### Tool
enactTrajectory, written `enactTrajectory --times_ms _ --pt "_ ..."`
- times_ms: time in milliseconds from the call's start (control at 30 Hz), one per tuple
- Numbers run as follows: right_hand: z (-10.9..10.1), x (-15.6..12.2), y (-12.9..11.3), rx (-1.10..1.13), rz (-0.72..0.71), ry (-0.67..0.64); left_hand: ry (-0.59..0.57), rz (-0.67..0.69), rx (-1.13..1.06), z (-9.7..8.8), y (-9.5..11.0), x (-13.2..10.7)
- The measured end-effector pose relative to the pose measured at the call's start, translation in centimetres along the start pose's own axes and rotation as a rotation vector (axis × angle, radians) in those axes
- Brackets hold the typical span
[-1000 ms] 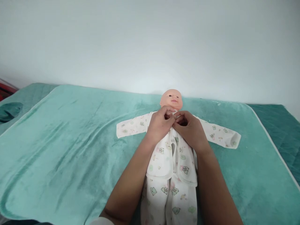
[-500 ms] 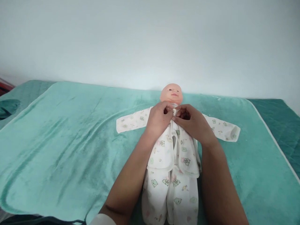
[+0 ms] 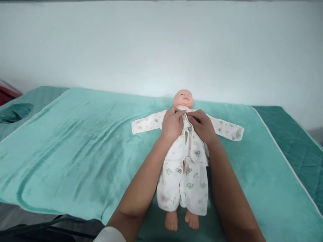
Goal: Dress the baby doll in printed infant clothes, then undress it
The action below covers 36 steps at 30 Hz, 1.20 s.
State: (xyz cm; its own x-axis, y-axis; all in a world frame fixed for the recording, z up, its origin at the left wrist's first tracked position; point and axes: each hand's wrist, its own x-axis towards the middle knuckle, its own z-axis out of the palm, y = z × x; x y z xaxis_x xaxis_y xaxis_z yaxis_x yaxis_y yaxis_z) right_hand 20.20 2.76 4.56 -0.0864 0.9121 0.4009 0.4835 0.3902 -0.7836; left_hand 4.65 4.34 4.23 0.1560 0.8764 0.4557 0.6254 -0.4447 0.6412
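A baby doll [image 3: 183, 98] lies on its back, dressed in a white printed jacket [image 3: 176, 150] and matching trousers [image 3: 168, 185]. Its bare feet stick out at the bottom, and the jacket's sleeves spread to both sides. At the upper chest, my left hand [image 3: 173, 124] pinches one front edge of the jacket just below the neck. My right hand [image 3: 201, 126] grips the other edge right beside it, fingers bent and closed. The two fronts meet between my fingertips; lower down they part in a small gap. Any fastener there is hidden by my fingers.
Under the doll a teal blanket [image 3: 83, 141] with a pale edge covers the bed. A darker quilted cover [image 3: 285, 134] shows at the right. Behind stands a white wall [image 3: 161, 47]. Dark bars [image 3: 50, 223] are at the lower left, and something red [image 3: 7, 95] at the far left.
The view has shifted, so the doll's feet and more floor now show. Both hands have shifted a little at the collar and still hold the jacket edges.
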Motion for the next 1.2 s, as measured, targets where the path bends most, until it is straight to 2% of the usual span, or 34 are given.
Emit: enactTrajectory --times_ms 167,367,500,600,767,900,1067,1200 --pt "0.1 -1.1 0.9 0.071 0.022 0.017 0.043 0.069 0.039 -0.2 0.1 -1.5" --pt "0.6 -1.3 0.9 0.069 0.089 0.093 0.031 0.066 0.083 -0.6 0.4 -2.2" --pt "0.7 -1.0 0.8 0.075 0.107 0.128 -0.098 0.146 0.086 -0.9 0.4 -1.7" --pt "0.6 -0.8 0.6 0.065 0.108 0.120 -0.158 0.114 0.097 -1.0 0.5 -1.4" --pt "0.5 -0.7 0.2 -0.001 0.116 0.108 -0.125 0.047 0.075 -1.0 0.7 -1.1" --pt "0.4 -0.5 0.4 0.040 0.179 0.073 -0.111 0.024 0.040 -1.0 0.6 -1.1" --pt "0.3 -0.4 0.7 0.070 0.164 -0.003 -0.091 0.068 -0.021 -0.9 0.1 -1.2" --pt "0.2 -0.3 0.7 0.113 0.196 0.006 -0.068 0.088 -0.047 -0.8 0.0 -1.4"
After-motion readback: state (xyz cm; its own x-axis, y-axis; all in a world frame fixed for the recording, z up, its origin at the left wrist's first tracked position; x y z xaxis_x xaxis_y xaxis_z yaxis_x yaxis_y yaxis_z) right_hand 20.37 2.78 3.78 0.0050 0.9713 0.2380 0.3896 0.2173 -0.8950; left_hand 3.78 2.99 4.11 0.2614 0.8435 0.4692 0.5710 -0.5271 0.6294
